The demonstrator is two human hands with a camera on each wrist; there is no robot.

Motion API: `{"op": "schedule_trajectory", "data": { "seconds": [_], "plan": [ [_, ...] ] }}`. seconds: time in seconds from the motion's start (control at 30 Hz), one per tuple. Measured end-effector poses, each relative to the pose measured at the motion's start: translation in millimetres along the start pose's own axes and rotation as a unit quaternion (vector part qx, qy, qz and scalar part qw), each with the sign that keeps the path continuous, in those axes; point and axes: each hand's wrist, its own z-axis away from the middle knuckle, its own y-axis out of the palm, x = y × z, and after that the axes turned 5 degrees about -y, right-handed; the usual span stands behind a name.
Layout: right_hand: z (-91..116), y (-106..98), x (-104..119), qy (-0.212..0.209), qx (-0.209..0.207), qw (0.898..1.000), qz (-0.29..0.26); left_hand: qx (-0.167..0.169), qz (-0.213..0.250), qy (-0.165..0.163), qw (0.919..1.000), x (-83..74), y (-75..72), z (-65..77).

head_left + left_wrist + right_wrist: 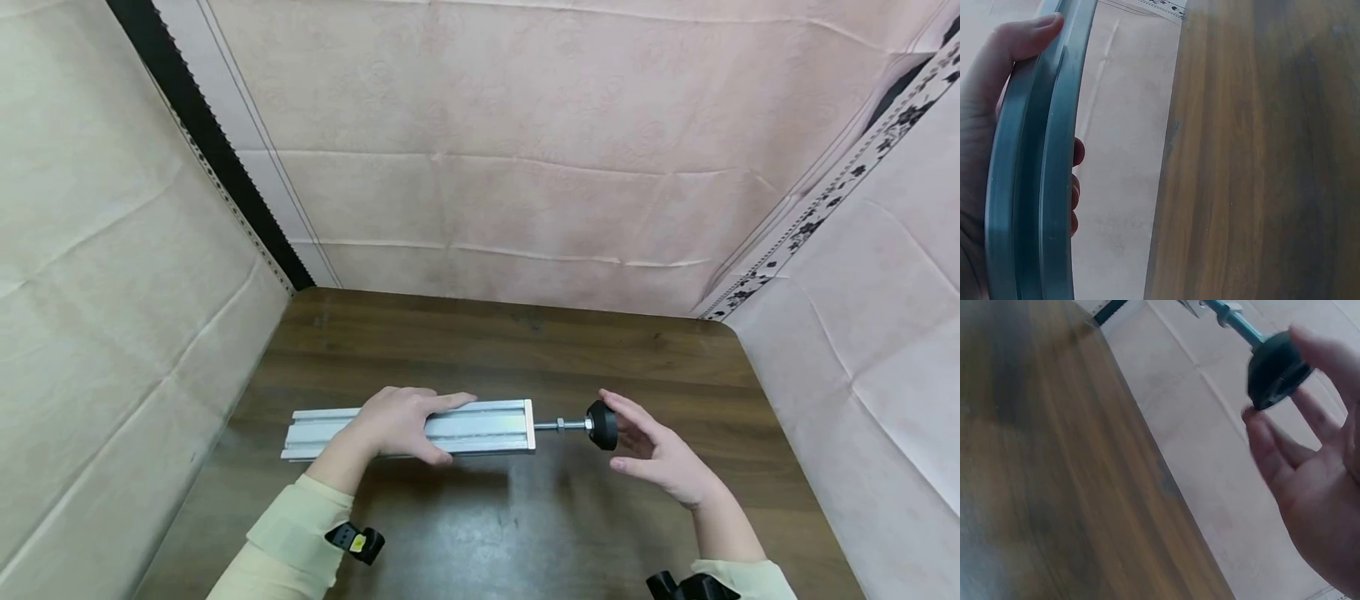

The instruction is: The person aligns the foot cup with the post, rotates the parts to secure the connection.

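Note:
In the head view, my left hand [401,421] grips a silver aluminium profile [480,427] from above, thumb on the near side. The left wrist view shows the grooved profile [1057,162] with fingertips [1077,187] showing past its edge. From the profile's capped right end a threaded rod [562,425] with nuts sticks out, bearing a black levelling foot [602,425]. My right hand [660,454] is spread loosely around that foot, thumb and fingers slightly wider than its rim. In the right wrist view, fingertips lie close to the foot's edge [1275,369]; firm contact is unclear.
The profile is held above a brown wood-grain table [480,350]. Pale cloth [525,167] hangs behind the table's far edge, with more cloth on the left [112,275] and right sides. Dark devices are strapped to both wrists.

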Motion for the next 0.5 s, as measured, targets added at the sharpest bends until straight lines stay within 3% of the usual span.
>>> {"op": "schedule_trajectory", "data": {
  "seconds": [0.07, 0.2, 0.3, 0.5],
  "plan": [
    [-2.3, 3.5, -0.8, -0.005, -0.011, 1.000, 0.008, -0.002, 0.001, -0.002, 1.0000, -0.2, 0.6, 0.3],
    [-4.9, 8.1, -3.3, 0.034, -0.050, 0.998, 0.026, -0.003, 0.003, 0.003, 1.0000, 0.2, 0.9, -0.1],
    [-4.8, 9.4, -6.6, 0.051, -0.057, 0.997, 0.033, -0.001, -0.001, 0.005, 1.0000, 0.3, 0.7, 0.0],
    [-1.6, 6.3, -8.5, 0.005, -0.023, 1.000, 0.000, -0.003, 0.000, 0.003, 1.0000, 0.5, 0.4, 0.9]
  ]
}}
